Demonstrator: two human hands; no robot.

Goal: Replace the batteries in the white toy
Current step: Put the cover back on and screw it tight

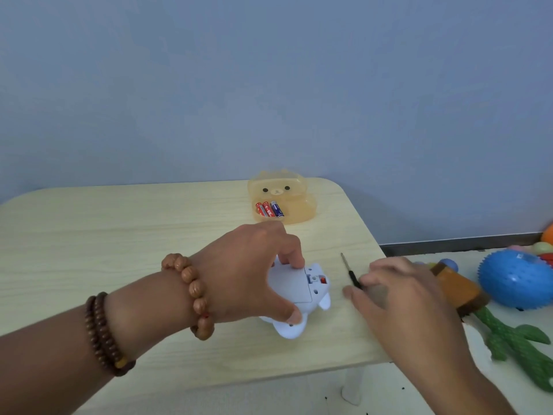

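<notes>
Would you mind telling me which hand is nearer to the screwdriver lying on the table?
The right hand: its fingers are at the screwdriver handle, apparently touching it. The left hand is off to the left, gripping the white toy.

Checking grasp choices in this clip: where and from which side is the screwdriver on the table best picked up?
By its black handle, from the right and above. The screwdriver lies flat, its thin shaft pointing away; the handle is the thicker, nearer end, right by the right hand.
</notes>
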